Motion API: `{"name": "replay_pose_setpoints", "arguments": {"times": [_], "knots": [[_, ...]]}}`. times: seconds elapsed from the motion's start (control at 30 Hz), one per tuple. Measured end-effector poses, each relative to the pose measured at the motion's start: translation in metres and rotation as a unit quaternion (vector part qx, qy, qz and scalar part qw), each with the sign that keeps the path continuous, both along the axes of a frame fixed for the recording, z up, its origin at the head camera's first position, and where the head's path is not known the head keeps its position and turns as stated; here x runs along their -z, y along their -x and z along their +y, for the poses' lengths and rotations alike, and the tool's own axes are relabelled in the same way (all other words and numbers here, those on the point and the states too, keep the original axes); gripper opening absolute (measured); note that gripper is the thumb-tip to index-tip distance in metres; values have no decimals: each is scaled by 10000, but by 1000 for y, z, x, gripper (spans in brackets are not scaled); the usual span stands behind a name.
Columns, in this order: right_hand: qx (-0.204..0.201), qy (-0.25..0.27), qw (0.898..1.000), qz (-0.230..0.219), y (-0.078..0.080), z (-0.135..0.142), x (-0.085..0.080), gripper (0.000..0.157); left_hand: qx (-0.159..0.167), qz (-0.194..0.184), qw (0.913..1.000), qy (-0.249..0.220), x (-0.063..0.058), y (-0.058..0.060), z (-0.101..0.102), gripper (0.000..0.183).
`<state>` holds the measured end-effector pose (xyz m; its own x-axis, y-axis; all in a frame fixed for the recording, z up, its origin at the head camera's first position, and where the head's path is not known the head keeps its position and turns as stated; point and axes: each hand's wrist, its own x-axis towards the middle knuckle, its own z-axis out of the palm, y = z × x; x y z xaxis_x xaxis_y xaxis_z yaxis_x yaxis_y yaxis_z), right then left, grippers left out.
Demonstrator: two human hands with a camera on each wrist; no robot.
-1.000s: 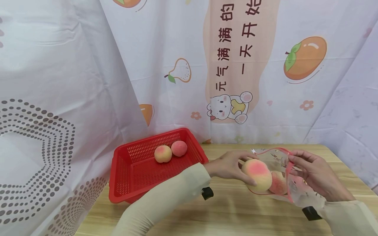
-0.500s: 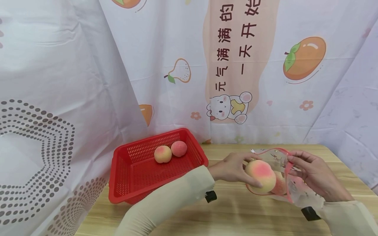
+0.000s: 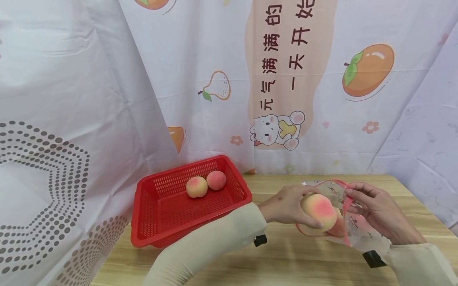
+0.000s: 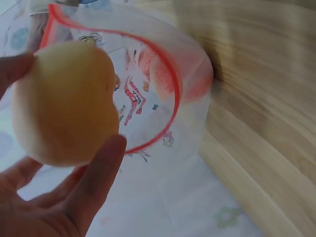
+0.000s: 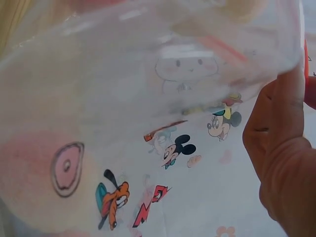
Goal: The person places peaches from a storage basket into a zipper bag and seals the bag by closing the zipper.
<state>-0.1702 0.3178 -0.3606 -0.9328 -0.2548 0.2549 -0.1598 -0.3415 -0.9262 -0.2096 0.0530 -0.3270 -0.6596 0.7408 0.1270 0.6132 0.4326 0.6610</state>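
My left hand (image 3: 288, 205) grips a yellow-and-pink peach (image 3: 320, 212) at the mouth of a clear plastic zip bag (image 3: 361, 232) with a red edge. The left wrist view has this peach (image 4: 64, 103) between fingers and thumb, in front of the bag's opening. Behind it, another peach (image 3: 336, 228) lies inside the bag, partly hidden. My right hand (image 3: 379, 212) pinches the bag's red edge, keeping the mouth spread toward the left. Cartoon prints and the blurred pink of a peach (image 5: 39, 182) show through the film in the right wrist view.
A red plastic basket (image 3: 137, 214) stands on the left of the wooden table (image 3: 282, 258). Two peaches sit at its back, a yellow-pink one (image 3: 196, 186) and a pinker one (image 3: 216, 180). A printed white curtain (image 3: 214, 123) hangs behind the table.
My left hand has moved right with the peach, bringing it further across the bag's mouth. The right hand and the bag's edge have shifted very slightly left.
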Motion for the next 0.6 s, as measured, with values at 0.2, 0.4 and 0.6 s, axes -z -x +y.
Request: {"name": "replay_pose_setpoints", "arguments": {"times": [0.2,0.4,0.6], "knots": [[89,313,9994,-85,0,-3,0,30,-435,1202,9907,460,6,-3,5,61],[225,559,9982,-47,2,-8,-1,31,-506,1421,9867,612,9,2,-3,43],[136,590,9982,-27,2,-5,-2,32,-707,759,9938,410,9,9,-12,40]]}}
